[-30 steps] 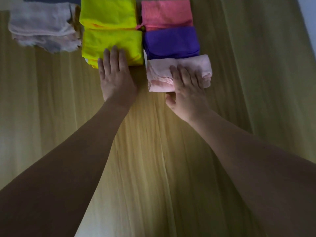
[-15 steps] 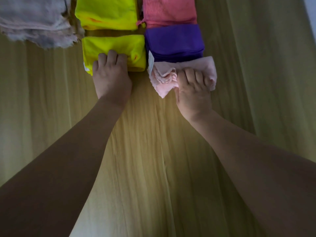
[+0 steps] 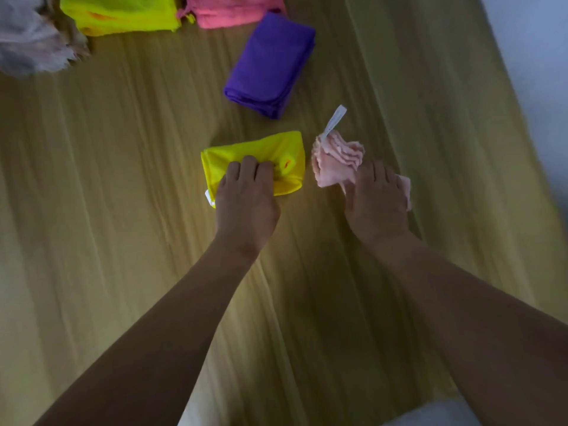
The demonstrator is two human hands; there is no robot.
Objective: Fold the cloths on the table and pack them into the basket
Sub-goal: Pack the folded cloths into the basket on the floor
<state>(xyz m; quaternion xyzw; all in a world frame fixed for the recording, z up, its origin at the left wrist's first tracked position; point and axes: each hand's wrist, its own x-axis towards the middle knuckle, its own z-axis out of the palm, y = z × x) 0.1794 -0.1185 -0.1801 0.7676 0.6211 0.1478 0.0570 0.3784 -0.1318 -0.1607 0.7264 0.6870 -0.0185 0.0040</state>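
Note:
My left hand (image 3: 246, 198) grips a folded yellow cloth (image 3: 261, 153) near the middle of the wooden table (image 3: 123, 210). Just to its right, my right hand (image 3: 376, 201) clutches a folded pale pink cloth (image 3: 335, 161) with a white tag sticking up. A folded purple cloth (image 3: 270, 66) lies skewed on the table beyond both hands. At the far edge lie a second yellow cloth (image 3: 120, 13), a bright pink cloth (image 3: 233, 10) and a pale greyish pile (image 3: 30, 41). No basket is in view.
The table's right edge (image 3: 479, 96) runs diagonally at the right, with grey floor beyond it. A white object (image 3: 430, 415) shows at the bottom edge, below my right arm.
Both hands have closed on their cloths and pulled them toward me, away from the row. The purple cloth has been knocked askew.

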